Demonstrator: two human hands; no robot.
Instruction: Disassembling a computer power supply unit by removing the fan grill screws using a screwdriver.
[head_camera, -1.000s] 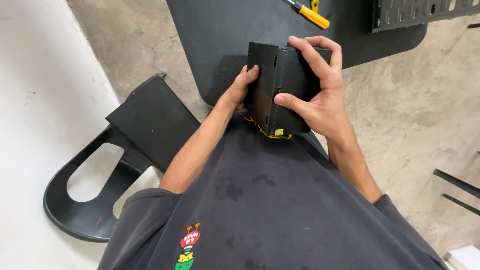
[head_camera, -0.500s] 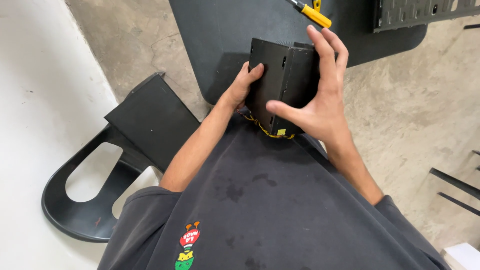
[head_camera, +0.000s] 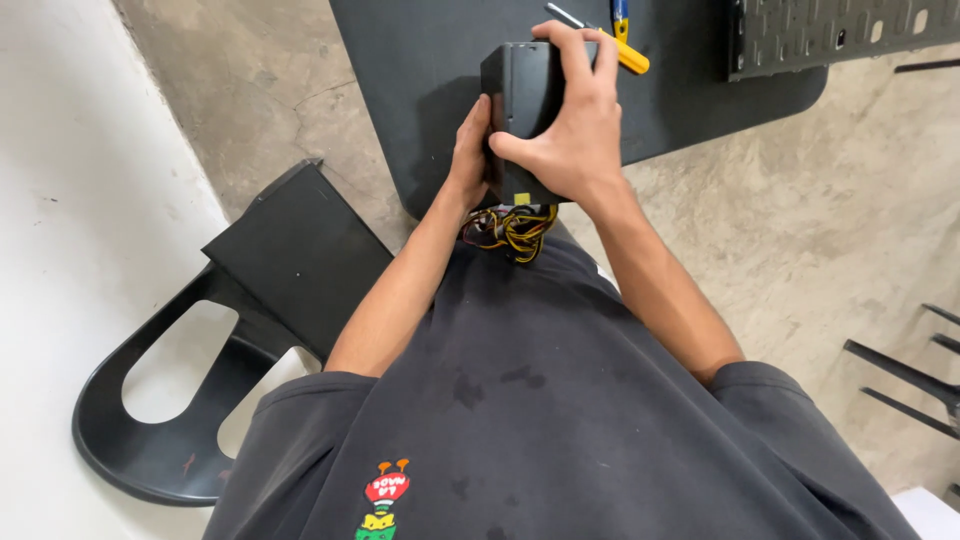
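Change: since half a second ago the box has gone up and away from the body, out over the surface; the right hand's fingers, then spread flat on its face, now curl over its far top edge, and a bunch of wires shows under it.
Floor: bare concrete (head_camera: 800, 230) all round, with a white wall along the left.
Surface: dark rounded tabletop (head_camera: 420, 70), its near edge just ahead of the lap.
Chair: black plastic chair (head_camera: 150, 440) to the person's left, a flat black panel (head_camera: 300, 250) resting against it.
Grille: perforated metal panel (head_camera: 840, 35) at the far right of the surface, cut off by the frame's top.
Box: black metal box (head_camera: 515, 100), held upright above the surface's near edge, long axis running away from the body.
Right hand: right hand (head_camera: 570, 140) clamped on the box's right face, thumb on the near side.
Left hand: left hand (head_camera: 468, 150) pressed to the box's left side, so both hands are closed on it, equally near.
Wires: yellow, red and black wires (head_camera: 515, 228) hang from the box's near end toward the lap.
Screwdriver: yellow-handled screwdriver (head_camera: 630, 55) lies just beyond the right hand's fingers.
Hidden: box's far end and underside are covered; where the wires join it cannot be made out.
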